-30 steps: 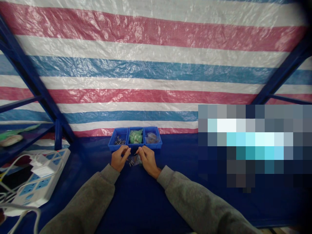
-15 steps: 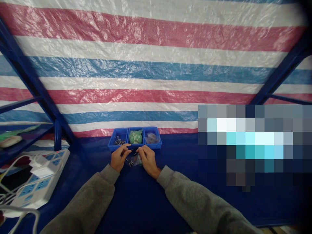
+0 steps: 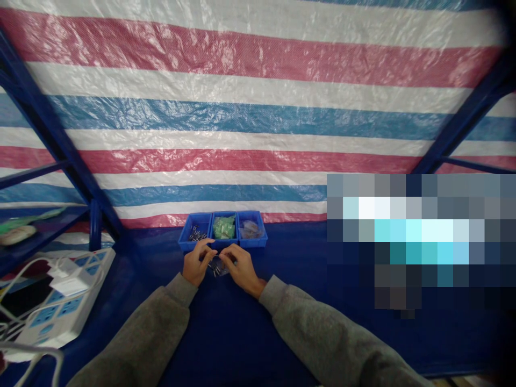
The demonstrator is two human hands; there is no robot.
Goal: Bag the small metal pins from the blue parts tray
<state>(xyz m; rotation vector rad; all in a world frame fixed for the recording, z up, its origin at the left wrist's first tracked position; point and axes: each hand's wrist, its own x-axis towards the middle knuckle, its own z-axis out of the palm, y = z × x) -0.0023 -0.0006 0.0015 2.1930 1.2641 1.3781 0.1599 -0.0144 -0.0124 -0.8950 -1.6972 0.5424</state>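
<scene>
My left hand (image 3: 197, 263) and my right hand (image 3: 242, 269) meet fingertip to fingertip just in front of the blue bins. Both are closed in a pinch; whatever they hold is too small to make out. Below the fingertips, small dark and silvery pin-like pieces (image 3: 216, 268) lie on the blue tabletop (image 3: 237, 333), partly hidden by my right hand. Similar metal pieces (image 3: 197, 234) fill part of the left bin (image 3: 185, 236). Green packets (image 3: 224, 227) sit in the middle bin, and clear plastic bags (image 3: 250, 230) in the right bin (image 3: 264, 234).
A white power strip (image 3: 83, 317) with plugs and cables stands at the left. Blue frame posts (image 3: 94, 223) rise on both sides before a striped tarp (image 3: 250, 161). A green and pale item (image 3: 20, 231) rests on the left shelf. Pixelation covers the right side.
My right hand has moved left, its fingertips now against those of my left hand. It covers more of the small pieces below. My left hand has barely moved.
</scene>
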